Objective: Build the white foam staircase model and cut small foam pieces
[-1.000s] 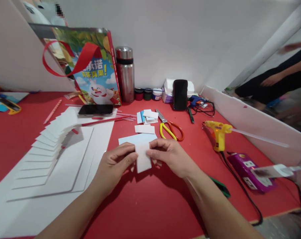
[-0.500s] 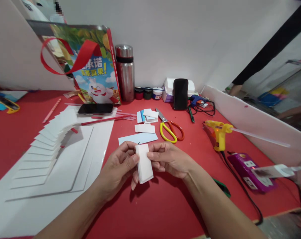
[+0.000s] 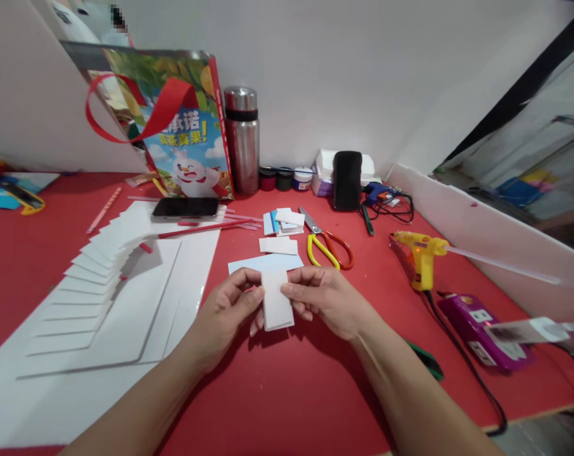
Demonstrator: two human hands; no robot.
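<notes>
White foam-board piece (image 3: 276,305) is being pinched between both hands just above the red table (image 3: 291,392): left hand (image 3: 227,313) is gripping its left edge with thumb and fingers, right hand (image 3: 322,297) is clamping the right edge, likely keeping it flat and square for a look at the face. Piece is hanging upright, clear of the tabletop, one only in hand. Just beyond the hands a pale blue strip (image 3: 266,262) is lying flat, then one white offcut (image 3: 278,245) and a small stack of cut pieces (image 3: 282,221), count unclear. Beyond the right hand, one pair of yellow-and-red scissors (image 3: 327,246) is lying closed. Further right, one yellow glue gun (image 3: 420,253) is standing on its rest, nozzle off the surface, probably hot. Left of the left hand, a fanned stair of white panels (image 3: 90,278) is sitting on a white baseboard (image 3: 78,386); roughly a dozen steps, exact count unclear. One phone (image 3: 185,207) and one steel flask (image 3: 242,142) are sitting far beyond the left hand.
</notes>
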